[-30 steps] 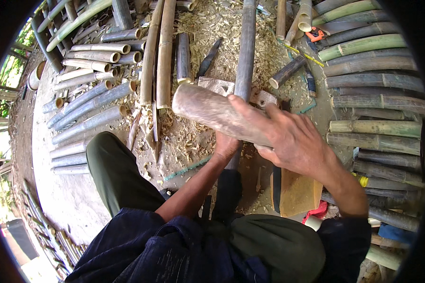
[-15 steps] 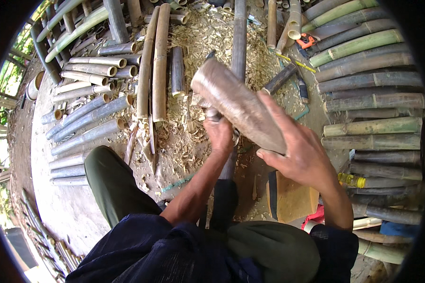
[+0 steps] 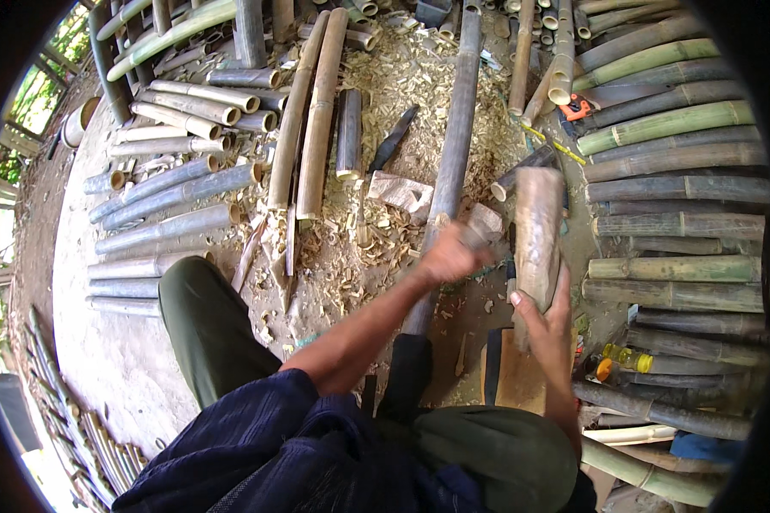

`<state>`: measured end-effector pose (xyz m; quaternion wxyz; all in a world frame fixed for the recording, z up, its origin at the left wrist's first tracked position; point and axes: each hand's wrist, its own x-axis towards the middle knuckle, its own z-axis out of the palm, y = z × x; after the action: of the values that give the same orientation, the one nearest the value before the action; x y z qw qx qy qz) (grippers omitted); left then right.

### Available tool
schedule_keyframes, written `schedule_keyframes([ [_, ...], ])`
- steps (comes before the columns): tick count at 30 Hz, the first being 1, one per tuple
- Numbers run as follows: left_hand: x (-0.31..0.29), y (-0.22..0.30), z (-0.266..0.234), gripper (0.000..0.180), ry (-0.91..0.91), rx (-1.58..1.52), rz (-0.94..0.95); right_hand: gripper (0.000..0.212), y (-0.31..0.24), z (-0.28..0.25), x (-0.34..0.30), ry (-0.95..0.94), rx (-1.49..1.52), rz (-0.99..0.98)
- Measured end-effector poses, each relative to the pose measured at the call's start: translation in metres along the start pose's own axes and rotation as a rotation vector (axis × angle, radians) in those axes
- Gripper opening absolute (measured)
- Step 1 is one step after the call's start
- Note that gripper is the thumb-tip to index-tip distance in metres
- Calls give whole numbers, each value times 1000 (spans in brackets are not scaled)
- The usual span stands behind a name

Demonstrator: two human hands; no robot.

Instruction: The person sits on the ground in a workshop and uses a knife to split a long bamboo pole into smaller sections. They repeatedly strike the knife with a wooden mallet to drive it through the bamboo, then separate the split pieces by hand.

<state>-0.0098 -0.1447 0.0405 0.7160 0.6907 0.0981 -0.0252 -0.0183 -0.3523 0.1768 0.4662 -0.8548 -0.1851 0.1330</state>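
A thick wooden mallet-like block [image 3: 537,231] stands nearly upright in my right hand [image 3: 546,312], whose fingers and thumb wrap its lower part. My left hand [image 3: 452,255] is over the long dark bamboo pole [image 3: 458,128], close to a pale wood piece [image 3: 488,221]. Its fingers are smeared by motion, so whether they hold anything is unclear. The pole runs from the far side down to a black wrapping [image 3: 406,363] between my legs. Left of the pole lie a pale wood block [image 3: 402,195] and a dark, knife-shaped tool [image 3: 393,138].
Wood chips [image 3: 402,77] cover the ground around the pole. Cut bamboo tubes [image 3: 188,192] lie at left, and stacked bamboo lengths [image 3: 676,227] line the right side. An orange-handled saw [image 3: 577,108], a yellow measuring tape [image 3: 552,144] and a yellow bottle [image 3: 626,357] are at right.
The wooden block has swung right, from tilted above my left hand to nearly upright. My left hand has moved right and slightly nearer, uncovering the pale block and dark tool.
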Motion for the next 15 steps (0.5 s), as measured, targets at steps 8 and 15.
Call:
schedule_keyframes([
  [8, -40, -31, -116, 17, 831, -187, -378, 85, 152, 85, -114, 140, -249, 464],
  [15, -85, -103, -85, 68, 884, 312, -193, 49, 126, 78, -23, 350, -513, 156],
])
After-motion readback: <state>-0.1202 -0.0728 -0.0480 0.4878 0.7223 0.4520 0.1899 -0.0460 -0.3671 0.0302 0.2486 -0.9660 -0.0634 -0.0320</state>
